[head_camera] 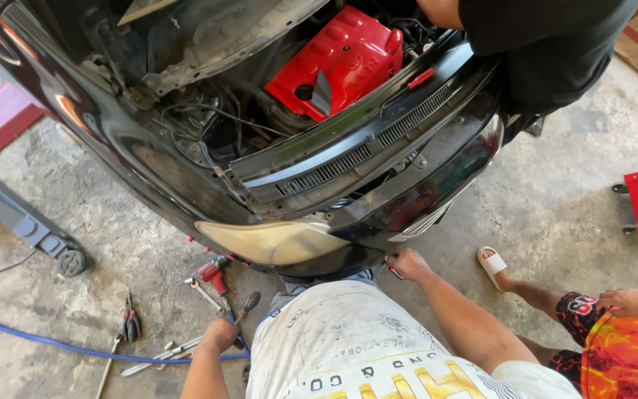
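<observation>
**Bumper edge gripped low at the front of a black car**

Under the near edge of the black front bumper (407,214), just right of the cloudy headlight (275,240), the right hand (407,264) is closed on the bumper's lower lip, apparently around a small red-handled tool (391,269) that can barely be made out. The left hand (221,334) is lowered to the concrete floor (112,244) at the near left, its fingers curled among loose tools: a screwdriver (247,304), a wrench (204,292) and a red power tool (212,271); whether one is actually grasped cannot be told. The bumper is judged to be a wide, thin, flexible shell, light for its size, glossy and easily scratched; it is best held along its stiffer lower edge or at the corners. Pliers (131,325) and a blue hose (38,336) lie further left. A red engine cover (337,59) is seen in the open bay. Bumper fixings are hidden, another person at the far right is cut off, and a seated person's hand (629,301) is seen at the near right.
</observation>
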